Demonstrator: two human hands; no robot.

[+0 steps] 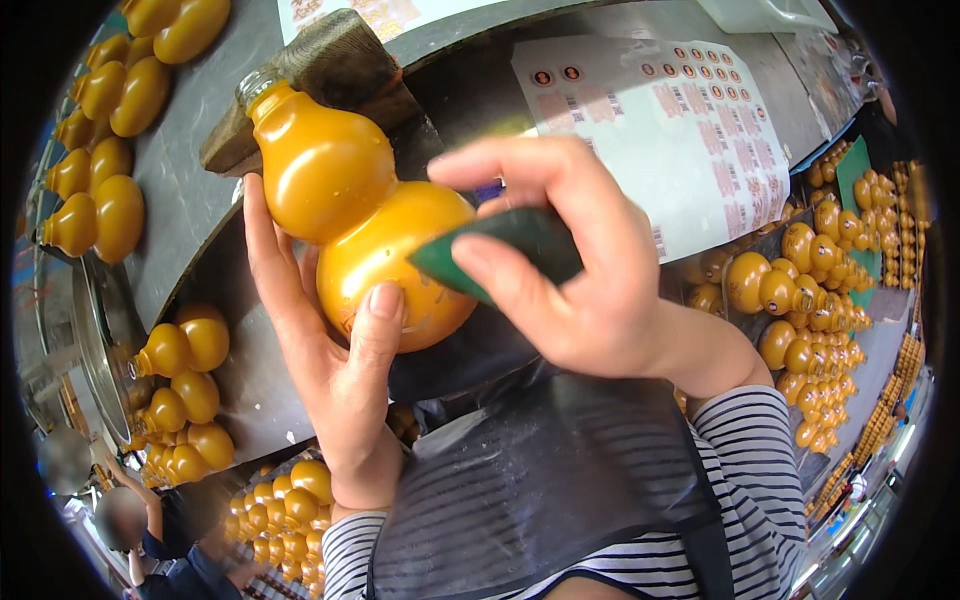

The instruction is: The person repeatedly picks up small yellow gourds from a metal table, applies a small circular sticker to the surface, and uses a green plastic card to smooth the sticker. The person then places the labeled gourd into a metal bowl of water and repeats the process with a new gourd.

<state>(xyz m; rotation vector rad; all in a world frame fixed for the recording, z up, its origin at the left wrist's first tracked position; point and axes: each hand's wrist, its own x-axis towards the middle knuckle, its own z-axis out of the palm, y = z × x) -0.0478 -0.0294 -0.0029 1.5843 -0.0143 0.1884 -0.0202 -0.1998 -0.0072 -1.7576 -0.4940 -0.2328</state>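
My left hand (325, 345) holds an orange-yellow gourd-shaped bottle (328, 175) tilted, its clear threaded neck pointing up and left. The left thumb presses on the bottle's wide lower bulb, and the fingers lie along its left side. Between the thumb and fingers of my right hand (595, 280) is a flat dark green scraper-like piece (525, 245). Its pointed tip meets or overlaps the lower bulb; whether it touches I cannot tell. Faint markings show on the bulb near my left thumb. The right hand is slightly smeared by motion.
Behind the bottle stands a notched wooden block (345, 65). A sheet of printed stickers (650, 130) lies on the metal table to the right. Similar gourd bottles (190, 345) stand in groups at left, with many more at right (800, 290). Other people (165, 540) are at lower left.
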